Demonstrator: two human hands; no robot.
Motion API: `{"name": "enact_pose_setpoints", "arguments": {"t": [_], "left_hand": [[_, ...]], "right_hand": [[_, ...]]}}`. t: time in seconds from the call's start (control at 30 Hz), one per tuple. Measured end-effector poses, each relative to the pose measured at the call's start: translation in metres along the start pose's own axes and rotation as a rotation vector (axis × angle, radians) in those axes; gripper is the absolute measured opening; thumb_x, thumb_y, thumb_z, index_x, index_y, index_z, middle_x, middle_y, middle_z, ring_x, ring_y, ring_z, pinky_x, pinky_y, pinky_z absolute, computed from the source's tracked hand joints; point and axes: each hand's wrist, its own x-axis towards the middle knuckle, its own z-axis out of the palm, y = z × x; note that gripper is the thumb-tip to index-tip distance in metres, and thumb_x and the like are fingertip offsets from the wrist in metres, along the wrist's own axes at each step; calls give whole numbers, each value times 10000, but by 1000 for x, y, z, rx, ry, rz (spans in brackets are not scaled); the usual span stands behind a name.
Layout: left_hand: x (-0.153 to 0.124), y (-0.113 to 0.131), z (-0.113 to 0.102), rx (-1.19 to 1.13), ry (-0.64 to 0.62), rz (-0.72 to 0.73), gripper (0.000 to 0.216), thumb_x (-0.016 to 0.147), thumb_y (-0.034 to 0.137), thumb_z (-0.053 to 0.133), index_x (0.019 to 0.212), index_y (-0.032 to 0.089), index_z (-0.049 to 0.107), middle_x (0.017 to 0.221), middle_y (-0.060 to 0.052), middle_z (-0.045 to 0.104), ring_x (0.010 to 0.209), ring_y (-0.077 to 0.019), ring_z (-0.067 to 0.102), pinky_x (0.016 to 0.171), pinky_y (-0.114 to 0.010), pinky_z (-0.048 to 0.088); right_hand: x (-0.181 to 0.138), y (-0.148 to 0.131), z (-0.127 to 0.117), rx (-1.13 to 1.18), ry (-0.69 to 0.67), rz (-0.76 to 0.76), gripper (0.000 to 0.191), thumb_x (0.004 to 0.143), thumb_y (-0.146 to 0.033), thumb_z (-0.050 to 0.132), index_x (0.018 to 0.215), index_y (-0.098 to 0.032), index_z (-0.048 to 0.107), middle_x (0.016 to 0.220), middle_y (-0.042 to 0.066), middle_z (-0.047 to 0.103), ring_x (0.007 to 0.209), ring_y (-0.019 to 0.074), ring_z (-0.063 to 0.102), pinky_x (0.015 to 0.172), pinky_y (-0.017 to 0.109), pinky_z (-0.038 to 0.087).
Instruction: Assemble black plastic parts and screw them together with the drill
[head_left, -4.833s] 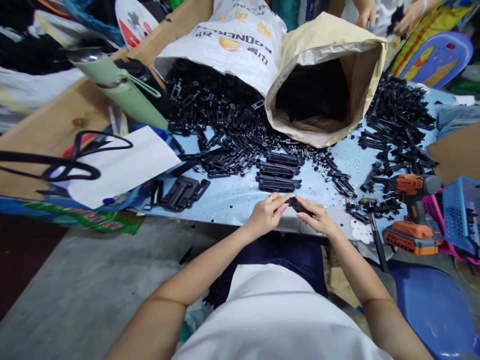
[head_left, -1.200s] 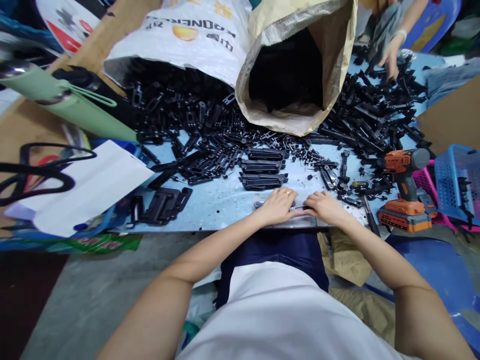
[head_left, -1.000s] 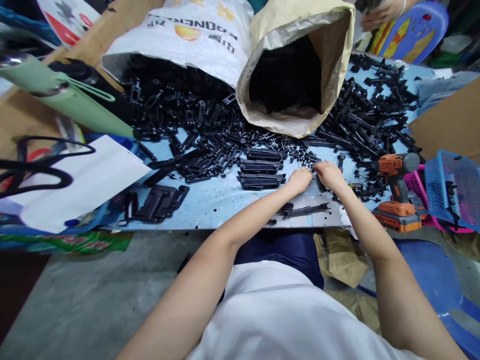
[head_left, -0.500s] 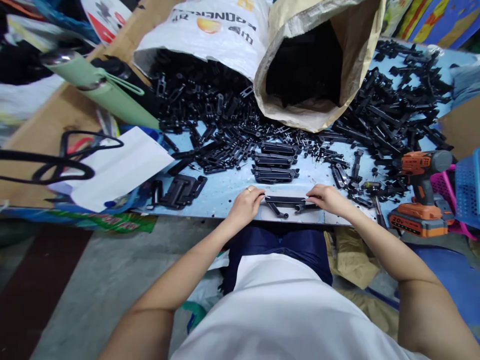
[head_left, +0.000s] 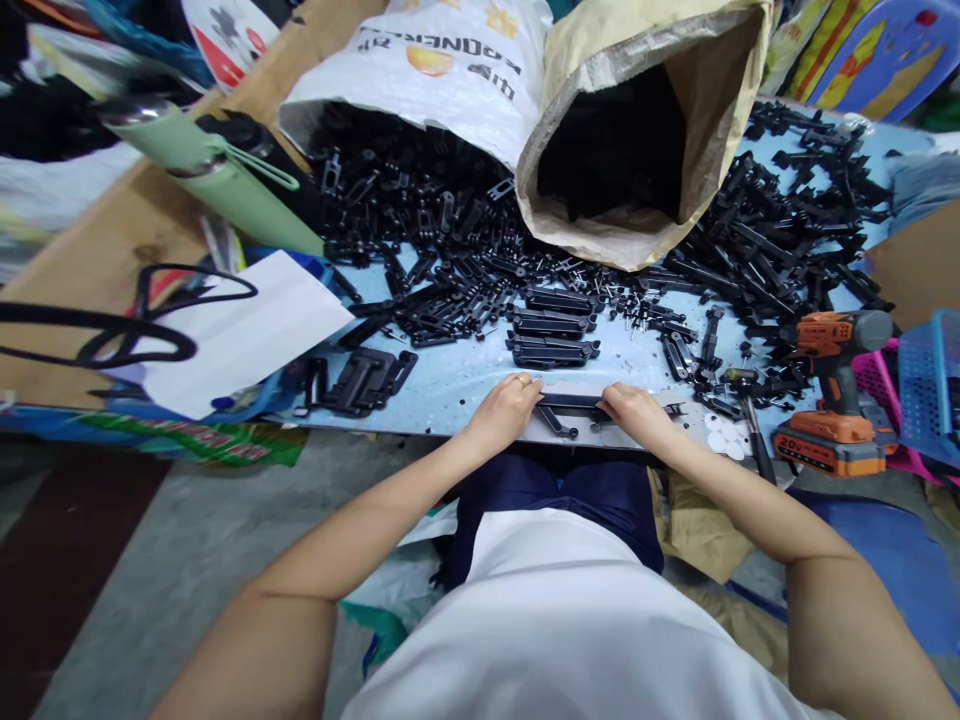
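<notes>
A long black plastic bar (head_left: pixel 571 401) lies level at the table's front edge, with both my hands on it. My left hand (head_left: pixel 511 408), wearing a ring, pinches its left end. Fingers of my right hand (head_left: pixel 634 410) are closed around the bar towards its right side. Below it a black arm piece (head_left: pixel 557 424) slants down to a round end. Another dark part (head_left: pixel 675 409) pokes out to the right, partly hidden by my right hand. Just beyond my hands, several similar black assemblies (head_left: pixel 553 350) lie in a stacked row.
Loose black parts (head_left: pixel 450 230) spill from a white sack (head_left: pixel 420 70); a brown paper sack (head_left: pixel 555 190) stands beside it. An orange cordless drill (head_left: pixel 836 390) and a hammer (head_left: pixel 759 440) are at right. White paper (head_left: pixel 240 330) and a green bottle (head_left: pixel 225 190) lie left.
My right hand has slid left along the bar, closer to my left hand. White round discs near the hammer now show. The view has shifted slightly.
</notes>
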Motion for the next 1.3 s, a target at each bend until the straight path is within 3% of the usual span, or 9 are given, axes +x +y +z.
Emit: {"name": "enact_pose_setpoints", "arguments": {"t": [0.23,0.3,0.4,0.5,0.73,0.87,1.07,1.17,1.3], "left_hand": [[-14,4,10,-112,179,-159,218,855,267,496,1026,164,585,947,-92,617,903,-209,590,776,-340,497],[-19,20,12,-57,177,-371,228,835,323,511,935,148,618,888,-107,639,875,-236,609,741,-349,495],[-20,49,18,-23,-57,-601,274,825,348,484,728,155,654,664,-88,647,684,-236,637,609,-314,471],[-12,68,23,-50,-233,-684,275,807,305,478,697,165,688,638,-100,669,636,-240,650,561,-296,441],[-15,57,15,8,-304,-739,355,841,358,445,757,126,701,714,-151,691,713,-263,665,592,-297,439],[-22,47,12,-65,-263,-703,362,864,355,423,702,146,670,665,-120,675,661,-226,648,574,-278,425],[-1,29,15,-350,274,-329,370,916,331,299,921,144,618,909,-112,672,901,-199,610,812,-332,458],[18,30,23,-500,136,-121,412,920,378,307,1188,140,512,1135,-125,617,1074,-202,554,899,-347,440],[28,34,32,-502,-96,-94,554,903,483,328,1339,143,363,1068,-112,648,1021,-231,591,878,-377,451]], "right_hand": [[6,-9,33,228,539,-233,315,926,-317,390,1072,-148,613,1105,152,622,984,209,577,832,360,460],[22,-24,33,282,503,-337,350,930,-322,378,1181,-167,565,1196,141,581,1073,203,544,887,365,450],[40,-37,35,317,375,-410,389,934,-344,360,1251,-187,521,1255,123,547,1114,193,529,914,356,450],[44,-38,42,324,332,-403,429,933,-372,352,1273,-161,507,1288,134,517,1139,190,517,931,330,446],[49,-41,37,248,241,-327,449,939,-387,323,1275,-153,508,1182,122,593,1001,203,544,875,352,447],[40,-40,34,237,312,-330,410,941,-369,326,1230,-174,542,1194,115,580,985,198,522,850,346,412],[5,-55,64,81,480,-28,352,848,-457,486,772,-168,673,757,96,596,740,204,484,683,351,319],[6,-67,79,76,455,-31,280,831,-375,507,718,-177,670,698,89,571,741,212,465,641,343,278],[13,-68,87,116,435,-50,253,816,-331,506,725,-177,685,665,93,564,755,226,460,619,339,248]]}}
